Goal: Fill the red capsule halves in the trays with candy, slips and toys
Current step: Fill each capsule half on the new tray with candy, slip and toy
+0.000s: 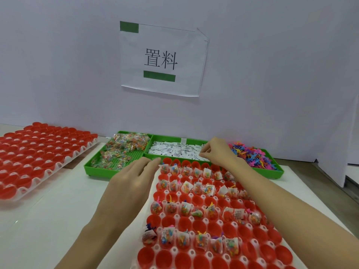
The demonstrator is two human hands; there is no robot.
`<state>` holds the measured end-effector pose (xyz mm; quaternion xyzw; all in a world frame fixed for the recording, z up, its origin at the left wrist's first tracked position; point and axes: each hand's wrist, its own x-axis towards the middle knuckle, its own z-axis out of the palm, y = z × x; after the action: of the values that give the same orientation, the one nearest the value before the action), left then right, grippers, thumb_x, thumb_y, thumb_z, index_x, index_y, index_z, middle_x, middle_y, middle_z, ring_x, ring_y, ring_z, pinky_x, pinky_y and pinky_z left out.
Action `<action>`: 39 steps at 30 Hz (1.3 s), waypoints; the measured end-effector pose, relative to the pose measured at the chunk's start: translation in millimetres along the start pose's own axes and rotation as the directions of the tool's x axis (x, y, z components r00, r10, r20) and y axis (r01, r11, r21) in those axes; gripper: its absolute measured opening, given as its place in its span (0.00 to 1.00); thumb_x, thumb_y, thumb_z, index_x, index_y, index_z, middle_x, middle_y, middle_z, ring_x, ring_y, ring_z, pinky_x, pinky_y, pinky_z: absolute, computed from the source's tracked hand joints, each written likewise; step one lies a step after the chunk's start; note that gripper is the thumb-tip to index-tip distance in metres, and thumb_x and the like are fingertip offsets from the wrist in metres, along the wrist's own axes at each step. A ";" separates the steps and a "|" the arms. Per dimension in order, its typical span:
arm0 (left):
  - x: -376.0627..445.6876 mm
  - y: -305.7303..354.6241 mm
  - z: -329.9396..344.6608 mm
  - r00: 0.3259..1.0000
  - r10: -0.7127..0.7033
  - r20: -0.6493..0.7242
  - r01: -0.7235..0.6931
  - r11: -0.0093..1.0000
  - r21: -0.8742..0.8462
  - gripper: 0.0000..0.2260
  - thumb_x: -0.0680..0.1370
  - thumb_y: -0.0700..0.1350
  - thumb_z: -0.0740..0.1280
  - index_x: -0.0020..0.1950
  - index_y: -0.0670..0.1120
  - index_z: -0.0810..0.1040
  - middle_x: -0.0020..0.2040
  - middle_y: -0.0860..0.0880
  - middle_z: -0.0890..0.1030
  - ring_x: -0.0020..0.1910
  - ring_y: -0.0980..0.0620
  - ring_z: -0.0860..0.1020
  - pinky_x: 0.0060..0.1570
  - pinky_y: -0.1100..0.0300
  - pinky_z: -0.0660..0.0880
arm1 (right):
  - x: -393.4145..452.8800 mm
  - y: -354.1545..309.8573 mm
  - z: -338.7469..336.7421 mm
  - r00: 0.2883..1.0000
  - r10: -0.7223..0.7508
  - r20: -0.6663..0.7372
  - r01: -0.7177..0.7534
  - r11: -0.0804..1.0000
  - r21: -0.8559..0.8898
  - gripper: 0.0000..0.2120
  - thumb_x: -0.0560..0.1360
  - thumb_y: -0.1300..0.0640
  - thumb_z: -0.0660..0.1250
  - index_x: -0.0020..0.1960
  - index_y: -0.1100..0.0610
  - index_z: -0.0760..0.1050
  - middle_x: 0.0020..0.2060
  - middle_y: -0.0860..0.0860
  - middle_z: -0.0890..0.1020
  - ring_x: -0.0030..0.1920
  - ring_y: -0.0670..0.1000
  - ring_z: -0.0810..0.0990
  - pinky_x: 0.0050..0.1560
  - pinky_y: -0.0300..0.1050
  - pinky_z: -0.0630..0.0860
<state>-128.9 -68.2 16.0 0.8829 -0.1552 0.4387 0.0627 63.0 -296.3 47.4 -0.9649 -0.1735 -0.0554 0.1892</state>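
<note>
The right hand (217,150) hangs over the middle green bin (194,141) with its fingers curled down into the heap of white paper slips (174,151), a grip that looks closed on a slip or two, though the pinch itself is hidden; the left hand (134,177) lies flat and relaxed, holding nothing, at the far left corner of the near tray (175,249) of red capsule halves (198,226). To do this well, I would pinch off one slip only. Then carry it straight to the nearest empty cup, while the left hand steadies the tray against sliding on the tabletop (58,220).
</note>
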 end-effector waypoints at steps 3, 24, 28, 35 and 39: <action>-1.6 -0.8 0.9 1.000 0.019 -0.012 -0.019 1.000 -0.001 0.23 0.66 0.28 0.80 0.60 0.36 0.83 0.48 0.43 0.83 0.42 0.46 0.83 0.39 0.56 0.82 | 12.9 3.6 11.8 0.998 0.017 0.060 -0.012 0.997 -0.082 0.10 0.76 0.55 0.75 0.52 0.61 0.87 0.51 0.57 0.87 0.50 0.53 0.85 0.56 0.48 0.81; -4.9 2.8 5.2 1.000 -0.008 0.027 0.009 0.999 -0.036 0.23 0.68 0.28 0.79 0.61 0.38 0.83 0.48 0.45 0.83 0.40 0.46 0.81 0.33 0.53 0.80 | 13.4 11.1 3.7 1.000 0.003 -0.014 -0.004 0.993 -0.121 0.07 0.74 0.70 0.69 0.47 0.67 0.86 0.48 0.59 0.87 0.48 0.55 0.85 0.50 0.49 0.84; -4.9 3.8 5.6 0.999 -0.018 0.034 0.020 0.999 -0.046 0.22 0.68 0.29 0.79 0.61 0.39 0.83 0.48 0.46 0.83 0.40 0.46 0.81 0.33 0.54 0.80 | 9.7 17.0 4.6 0.998 0.052 -0.038 -0.053 0.997 -0.047 0.07 0.73 0.70 0.71 0.47 0.64 0.87 0.50 0.57 0.87 0.51 0.54 0.85 0.46 0.42 0.80; -4.9 3.8 6.2 1.000 -0.014 0.028 0.016 0.999 -0.041 0.20 0.69 0.30 0.79 0.61 0.39 0.83 0.47 0.46 0.83 0.39 0.47 0.81 0.33 0.55 0.80 | 9.9 24.5 9.4 0.993 0.096 -0.064 -0.086 0.986 0.142 0.06 0.74 0.58 0.76 0.47 0.62 0.87 0.44 0.53 0.87 0.33 0.40 0.75 0.33 0.33 0.69; -5.4 3.6 6.5 0.999 -0.017 0.031 0.018 0.999 -0.037 0.20 0.69 0.30 0.79 0.60 0.39 0.83 0.47 0.46 0.83 0.40 0.48 0.81 0.33 0.55 0.81 | 10.6 28.2 8.7 0.990 0.119 -0.074 -0.105 0.979 0.175 0.12 0.78 0.53 0.73 0.47 0.63 0.86 0.45 0.57 0.87 0.32 0.48 0.77 0.32 0.37 0.69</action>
<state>-128.3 -71.9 7.7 0.8894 -0.1566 0.4217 0.0808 83.2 -314.1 31.4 -0.9502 -0.1150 -0.0701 0.2811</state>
